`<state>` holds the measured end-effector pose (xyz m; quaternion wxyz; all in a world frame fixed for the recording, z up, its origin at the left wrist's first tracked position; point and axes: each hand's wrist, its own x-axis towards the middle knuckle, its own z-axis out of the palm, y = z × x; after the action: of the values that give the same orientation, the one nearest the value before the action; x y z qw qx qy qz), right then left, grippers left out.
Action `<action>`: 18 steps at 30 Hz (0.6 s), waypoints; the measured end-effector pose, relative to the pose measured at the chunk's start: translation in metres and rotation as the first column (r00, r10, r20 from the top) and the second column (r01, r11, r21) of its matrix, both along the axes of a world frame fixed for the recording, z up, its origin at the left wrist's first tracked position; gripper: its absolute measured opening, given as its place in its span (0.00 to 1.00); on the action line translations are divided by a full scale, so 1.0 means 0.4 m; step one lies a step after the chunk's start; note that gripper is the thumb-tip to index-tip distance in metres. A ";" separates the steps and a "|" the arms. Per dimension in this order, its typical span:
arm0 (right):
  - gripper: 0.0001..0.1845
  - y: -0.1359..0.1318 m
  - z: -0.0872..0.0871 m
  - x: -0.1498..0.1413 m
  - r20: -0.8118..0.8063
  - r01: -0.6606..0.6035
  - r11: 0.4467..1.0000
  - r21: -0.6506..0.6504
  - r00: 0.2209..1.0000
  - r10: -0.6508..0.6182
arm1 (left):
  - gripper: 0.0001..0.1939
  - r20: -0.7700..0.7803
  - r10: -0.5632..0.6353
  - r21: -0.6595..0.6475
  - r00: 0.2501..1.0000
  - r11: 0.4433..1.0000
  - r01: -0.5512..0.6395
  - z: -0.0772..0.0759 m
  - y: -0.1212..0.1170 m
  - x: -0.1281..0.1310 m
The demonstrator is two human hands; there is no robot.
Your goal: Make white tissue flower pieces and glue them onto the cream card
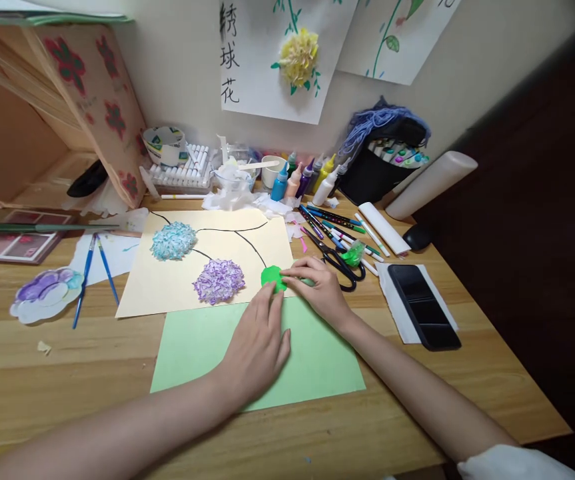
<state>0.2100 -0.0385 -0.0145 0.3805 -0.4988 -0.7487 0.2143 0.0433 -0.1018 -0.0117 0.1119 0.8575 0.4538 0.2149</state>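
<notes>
A bright green, flat round patch [270,275], apparently modelling clay, lies at the lower right of a cream sheet [167,300], at the end of a drawn black stem. My left hand [257,340] reaches over from below, fingers stretched out, their tips touching the patch's lower edge. At the right edge my right hand [324,293] has its bent fingertips close together on the patch. Left of it on the sheet are a purple textured flower head [218,281] and a blue one [174,241]. Under my wrists lies a light green sheet [317,360].
Black-handled scissors [334,257], a plastic-wrapped green lump [353,254] and several pens lie to the right, with a phone [424,307] nearer me. Paint bottles [301,180] stand at the back. Brushes [84,280] and a stained palette [46,293] lie left.
</notes>
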 end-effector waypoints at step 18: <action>0.18 -0.034 -0.002 0.024 0.479 -0.175 0.975 0.139 0.873 0.089 | 0.29 0.045 0.052 -0.073 0.998 0.996 -0.048 -0.005 -0.006 0.001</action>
<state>0.2194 -0.0519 -0.0154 0.2152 -0.4473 -0.8669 0.0450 0.0439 -0.1040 -0.0137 0.1479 0.8360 0.4798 0.2212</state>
